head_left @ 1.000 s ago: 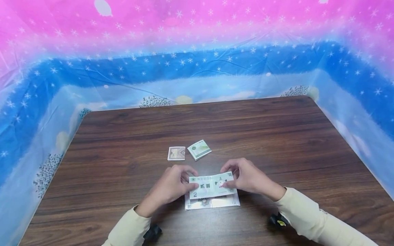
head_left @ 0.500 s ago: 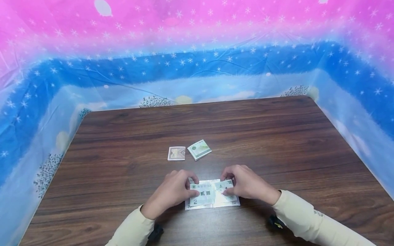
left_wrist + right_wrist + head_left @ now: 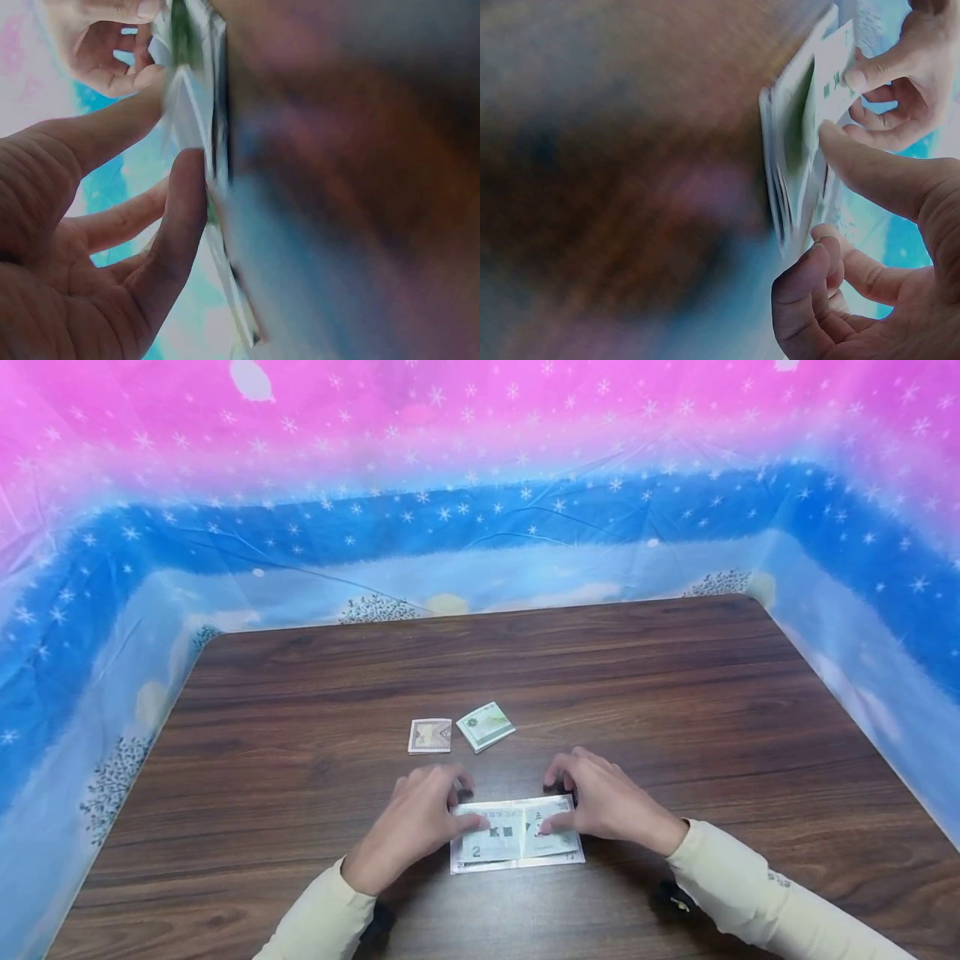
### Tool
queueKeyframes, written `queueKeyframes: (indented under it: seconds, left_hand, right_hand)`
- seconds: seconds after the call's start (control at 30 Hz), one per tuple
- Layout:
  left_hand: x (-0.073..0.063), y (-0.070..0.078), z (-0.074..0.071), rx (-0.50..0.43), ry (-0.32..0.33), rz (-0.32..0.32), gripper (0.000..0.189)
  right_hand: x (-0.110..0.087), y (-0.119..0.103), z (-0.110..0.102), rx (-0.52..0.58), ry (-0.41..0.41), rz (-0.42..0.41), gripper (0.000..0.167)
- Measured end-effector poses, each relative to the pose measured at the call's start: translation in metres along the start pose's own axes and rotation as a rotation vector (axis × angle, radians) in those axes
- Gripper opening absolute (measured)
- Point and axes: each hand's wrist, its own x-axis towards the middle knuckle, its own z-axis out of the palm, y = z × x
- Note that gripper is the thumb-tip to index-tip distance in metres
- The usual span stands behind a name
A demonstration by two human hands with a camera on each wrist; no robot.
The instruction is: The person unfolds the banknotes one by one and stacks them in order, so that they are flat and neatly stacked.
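Note:
A pale green banknote (image 3: 491,850) marked 2, creased down its middle, lies over a slightly larger stack of shiny notes (image 3: 551,862) on the table. My left hand (image 3: 416,818) touches its left side with the thumb, while the fingers arch loosely beyond the stack's far edge. On the right side my right hand (image 3: 618,802) has its thumb on the note too, the fingers bent and off the paper. Seen edge-on in the right wrist view, the note (image 3: 832,71) bows up from the several layers beneath it.
Two small folded notes lie farther back: a brownish one (image 3: 430,736) and a green one (image 3: 487,727) beside it. The dark wooden table (image 3: 675,693) reaches back to a pink and blue snowflake cloth (image 3: 480,527) hung around it.
The green note came down from just above the stack and now lies on it. Both hands lowered with it, then loosened, their fingers spreading off its far edge.

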Motion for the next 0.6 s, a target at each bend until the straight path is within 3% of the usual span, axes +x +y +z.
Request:
queueKeyframes:
  seconds: [0.17,0.3,0.47,0.6]
  left_hand:
    - [0.006,0.0,-0.005,0.012,0.117,0.015,0.031]
    - [0.013,0.001,-0.006,0.032,0.15,0.045,0.029]
    - [0.022,0.001,-0.002,0.072,0.122,0.108,0.036]
    - [0.027,0.001,0.002,0.072,0.031,0.131,0.042]
  right_hand:
    - [0.016,0.009,-0.009,0.174,-0.01,0.044,0.041]
    - [0.032,0.016,-0.012,0.401,-0.035,0.113,0.039]
    - [0.05,0.02,-0.011,0.673,-0.059,0.241,0.043]
    - [0.06,0.02,-0.009,0.797,-0.075,0.289,0.046]
